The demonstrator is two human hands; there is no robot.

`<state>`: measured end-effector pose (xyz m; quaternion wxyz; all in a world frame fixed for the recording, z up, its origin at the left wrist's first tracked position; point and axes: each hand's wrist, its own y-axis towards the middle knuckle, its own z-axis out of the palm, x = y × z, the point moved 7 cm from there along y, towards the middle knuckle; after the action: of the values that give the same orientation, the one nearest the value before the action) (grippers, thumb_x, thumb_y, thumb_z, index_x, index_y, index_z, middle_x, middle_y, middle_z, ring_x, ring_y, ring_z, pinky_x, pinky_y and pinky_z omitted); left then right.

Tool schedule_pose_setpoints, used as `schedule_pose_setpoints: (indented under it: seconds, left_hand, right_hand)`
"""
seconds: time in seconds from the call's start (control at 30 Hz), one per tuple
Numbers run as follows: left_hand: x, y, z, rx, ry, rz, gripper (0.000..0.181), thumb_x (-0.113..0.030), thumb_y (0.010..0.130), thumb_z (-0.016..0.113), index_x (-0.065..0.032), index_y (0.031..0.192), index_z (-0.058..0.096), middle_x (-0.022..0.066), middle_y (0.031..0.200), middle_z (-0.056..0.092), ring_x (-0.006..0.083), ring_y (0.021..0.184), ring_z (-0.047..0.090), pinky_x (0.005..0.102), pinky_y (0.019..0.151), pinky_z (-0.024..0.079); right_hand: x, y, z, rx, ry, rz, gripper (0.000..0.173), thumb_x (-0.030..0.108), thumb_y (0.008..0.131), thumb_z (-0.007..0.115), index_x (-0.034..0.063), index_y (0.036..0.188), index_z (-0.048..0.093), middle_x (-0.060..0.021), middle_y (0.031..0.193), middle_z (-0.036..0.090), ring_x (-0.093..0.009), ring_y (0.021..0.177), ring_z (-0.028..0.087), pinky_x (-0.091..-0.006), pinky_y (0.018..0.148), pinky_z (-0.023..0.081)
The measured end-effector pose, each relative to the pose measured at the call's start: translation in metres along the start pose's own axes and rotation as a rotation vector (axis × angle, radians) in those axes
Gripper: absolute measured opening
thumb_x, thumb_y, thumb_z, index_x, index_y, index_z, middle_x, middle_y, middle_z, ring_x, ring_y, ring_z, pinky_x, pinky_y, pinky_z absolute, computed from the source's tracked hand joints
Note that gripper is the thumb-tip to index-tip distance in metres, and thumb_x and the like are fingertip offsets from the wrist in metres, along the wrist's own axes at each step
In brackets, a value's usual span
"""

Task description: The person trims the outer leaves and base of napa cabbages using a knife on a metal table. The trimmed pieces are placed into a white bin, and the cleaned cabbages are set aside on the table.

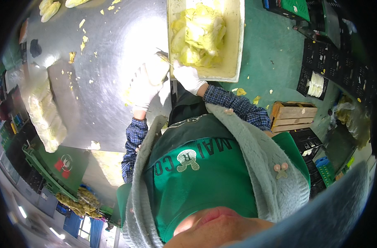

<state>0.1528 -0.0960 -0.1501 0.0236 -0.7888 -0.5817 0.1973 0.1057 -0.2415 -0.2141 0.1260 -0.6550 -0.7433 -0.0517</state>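
Observation:
My left hand [145, 88], in a white glove, lies on a pale napa cabbage [158, 69] on the metal table [111, 124]. Strong glare washes out part of this cabbage and hand. The gloved right hand [186, 76] is closed on what looks like a small knife [165, 58], its thin blade against the cabbage's end; the handle is hidden. Beside that hand, a pale plastic bin [241, 40] holds a heap of yellow-green cabbage leaves [204, 34].
Whole cabbages [50, 11] lie at the table's far left. A long clear bag of cabbages [46, 114] rests at the left edge. Leaf scraps [84, 42] dot the table. On the green floor at right are a wooden crate [293, 116] and black plastic crates [331, 62].

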Motion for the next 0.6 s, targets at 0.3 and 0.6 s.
schedule_pose_setpoints:
  seconds: [0.3, 0.6]
  left_hand:
    - [0.003, -0.003, -0.002, -0.037, 0.003, 0.010, 0.088, -0.039, 0.068, 0.075, -0.0012, 0.140, 0.040, 0.0241, 0.128, 0.053, 0.0400, 0.118, 0.051, 0.0458, 0.101, 0.043]
    - [0.026, -0.020, -0.001, -0.109, -0.196, -0.003, 0.087, -0.043, 0.070, 0.076, -0.0026, 0.140, 0.043, 0.0232, 0.135, 0.050, 0.0399, 0.125, 0.048, 0.0469, 0.106, 0.038]
  right_hand:
    - [-0.012, 0.010, 0.040, -0.100, 0.235, -0.100, 0.028, 0.012, 0.091, 0.049, -0.0016, 0.115, 0.056, -0.0120, 0.071, 0.065, -0.028, 0.064, 0.068, -0.0366, 0.052, 0.052]
    - [-0.014, 0.019, 0.036, 0.201, 1.016, 0.048, 0.040, 0.008, 0.090, 0.058, -0.0011, 0.127, 0.046, -0.0138, 0.091, 0.063, -0.027, 0.068, 0.064, -0.0377, 0.059, 0.052]
